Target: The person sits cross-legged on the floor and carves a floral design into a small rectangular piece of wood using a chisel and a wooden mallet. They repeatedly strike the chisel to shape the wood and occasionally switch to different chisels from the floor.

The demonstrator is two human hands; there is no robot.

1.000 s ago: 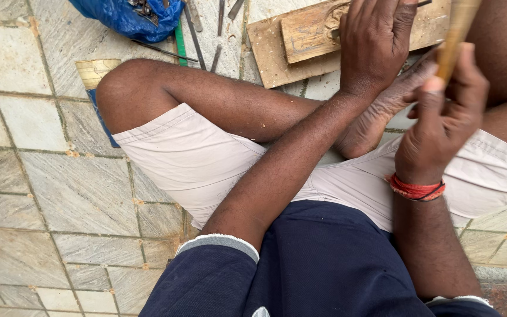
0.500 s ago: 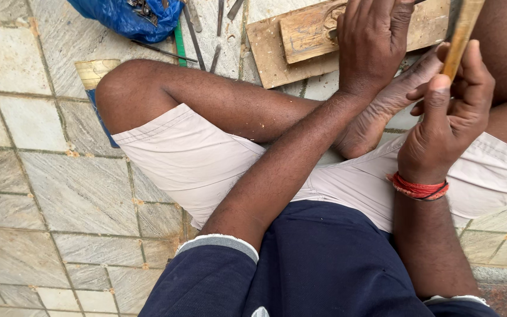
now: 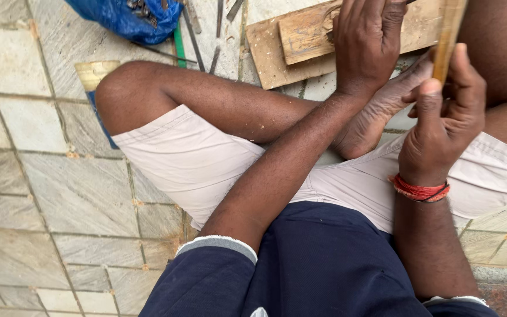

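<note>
Head view shows the left hand (image 3: 368, 44) pressing flat on a pale, rough-edged wood block (image 3: 306, 32) atop a board (image 3: 271, 58), while the right hand (image 3: 444, 117) grips a tan stick (image 3: 448, 35) upright beside it.

A single head-worn camera looks steeply down, close over the seated person's crossed legs and forearms, with the tiled floor (image 3: 42, 194) at left and the wooden board (image 3: 300, 41) at the far edge.
</note>
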